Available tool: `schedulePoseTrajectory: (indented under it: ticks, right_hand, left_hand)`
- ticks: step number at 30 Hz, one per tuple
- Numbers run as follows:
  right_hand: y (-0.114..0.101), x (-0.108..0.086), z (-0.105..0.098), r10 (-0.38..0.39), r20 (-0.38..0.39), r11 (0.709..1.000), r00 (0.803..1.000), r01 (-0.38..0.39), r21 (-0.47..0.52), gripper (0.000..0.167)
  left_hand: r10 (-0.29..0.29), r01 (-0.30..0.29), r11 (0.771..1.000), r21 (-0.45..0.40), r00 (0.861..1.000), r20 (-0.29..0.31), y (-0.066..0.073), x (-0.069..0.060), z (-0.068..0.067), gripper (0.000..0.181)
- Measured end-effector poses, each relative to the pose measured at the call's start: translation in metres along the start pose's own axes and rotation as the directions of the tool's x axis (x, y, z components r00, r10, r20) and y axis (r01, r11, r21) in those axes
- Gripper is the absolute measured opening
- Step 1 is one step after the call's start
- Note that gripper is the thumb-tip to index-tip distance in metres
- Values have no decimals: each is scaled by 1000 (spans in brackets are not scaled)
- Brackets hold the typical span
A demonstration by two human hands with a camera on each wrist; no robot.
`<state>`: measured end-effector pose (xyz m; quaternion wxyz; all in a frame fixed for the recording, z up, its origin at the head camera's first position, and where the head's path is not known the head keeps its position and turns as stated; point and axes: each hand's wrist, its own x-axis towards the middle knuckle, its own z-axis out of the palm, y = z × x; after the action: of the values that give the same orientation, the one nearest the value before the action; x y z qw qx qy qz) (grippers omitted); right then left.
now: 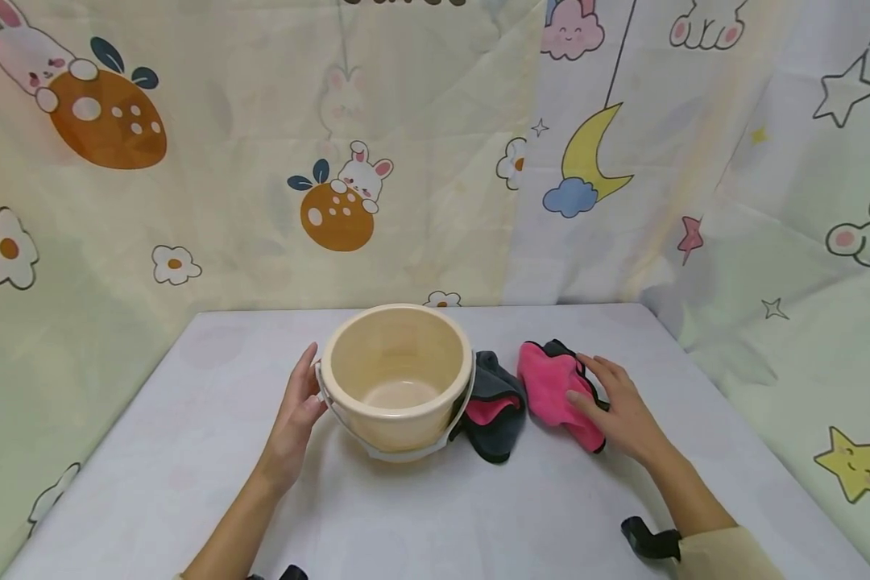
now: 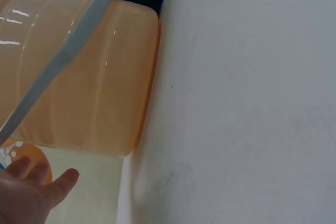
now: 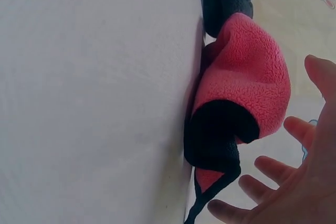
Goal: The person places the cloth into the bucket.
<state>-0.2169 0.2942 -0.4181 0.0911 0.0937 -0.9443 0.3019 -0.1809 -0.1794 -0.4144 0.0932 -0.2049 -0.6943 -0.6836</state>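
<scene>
A cream plastic bucket [image 1: 399,431] stands upright on the table, its grey handle [image 2: 63,56] hanging down the front. Beside its left wall is my left hand [image 1: 293,423], fingers extended; whether they touch the bucket I cannot tell. A crumpled pink cloth [image 1: 551,383] with dark edging lies right of the bucket. Spread fingers of my right hand [image 1: 623,411] hover at the cloth's right side, and in the right wrist view they look apart from it. Between bucket and pink cloth sits a dark grey cloth [image 1: 500,439] with a pink fold showing.
The white-covered table [image 1: 442,524] ends in a back edge just behind the bucket. A printed curtain [image 1: 239,161] with rabbits, flowers and stars hangs behind and along the sides. Black straps or mounts [image 1: 648,538] show at both wrists.
</scene>
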Motion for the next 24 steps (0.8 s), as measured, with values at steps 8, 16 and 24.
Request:
schedulePoseTrajectory:
  ticks: [8, 16, 24]
  right_hand:
    - [0, 6, 13, 3, 23, 998, 1000, -4, 55, 73]
    - [-5, 13, 19, 52, 82, 997, 995, -57, 60, 78]
    - [-3, 18, 21, 105, 111, 994, 988, -109, 31, 81]
  left_hand:
    - [20, -25, 996, -88, 998, -61, -9, 1, 5, 67]
    - [-1, -14, 992, -122, 993, -122, -15, 1, 8, 67]
    - [14, -28, 993, -115, 993, -119, -15, 7, 11, 67]
